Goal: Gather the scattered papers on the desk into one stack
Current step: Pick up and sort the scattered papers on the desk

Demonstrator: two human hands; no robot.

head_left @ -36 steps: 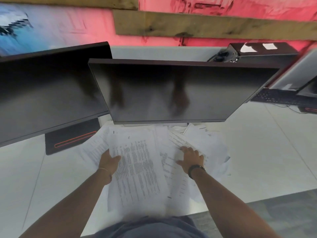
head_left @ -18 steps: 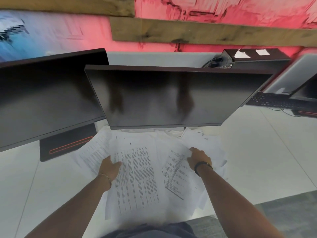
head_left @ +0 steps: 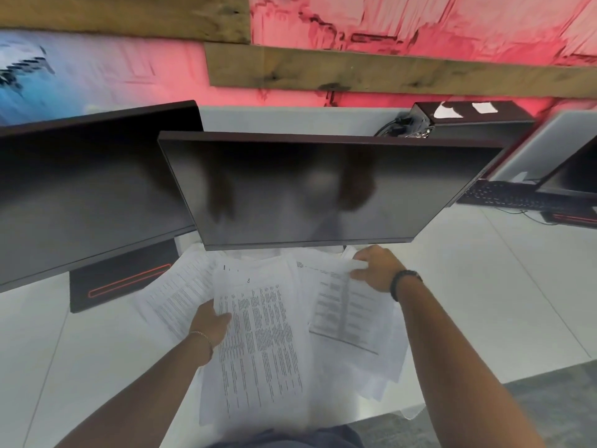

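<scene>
Papers (head_left: 258,344) lie in a loose, overlapping heap on the white desk (head_left: 484,302), right in front of the person and just below the middle monitor. The right hand (head_left: 376,270) grips the upper edge of a printed table sheet (head_left: 349,305): the thumb lies on top and the fingers curl underneath, pinching that corner, so the sheet tilts away from the rest of the pile. A dark beaded wristband (head_left: 403,283) circles that wrist. The left hand (head_left: 210,321) clamps the left edge of a long sheet packed with columns of small print (head_left: 261,350); the thumb presses down on the page, the other fingers are hidden under the paper, so how they lie I cannot tell. A thin chain bracelet (head_left: 202,335) sits on that wrist. More sheets fan out to the left under that hand, and others spill past the right forearm toward the near desk edge.

Moving outward, the middle monitor (head_left: 323,189) hangs low over the far end of the heap, its dark screen covering the top of the pages. A second dark monitor (head_left: 90,189) sits to its left, with a black base (head_left: 119,282) marked by a red line standing on the desk beside the papers. Far right, a black keyboard (head_left: 504,197) lies well apart from the pile.
</scene>
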